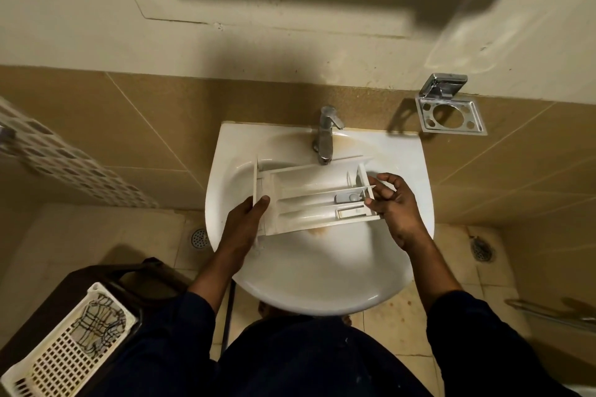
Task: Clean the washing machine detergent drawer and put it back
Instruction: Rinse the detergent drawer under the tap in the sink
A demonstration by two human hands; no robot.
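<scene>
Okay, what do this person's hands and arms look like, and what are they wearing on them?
The left hand and right hand are bare: no gloves, and no ring, watch or bracelet shows. The forearms are uncovered. The left sleeve and right sleeve are plain dark navy cloth, ending partway up each forearm, with no visible print or logo.

drawer point(314, 196): over sink point(322, 284), w/ tap point(325, 134) just behind
holder point(451, 113): far right wall
basket point(64, 348): near left
</scene>
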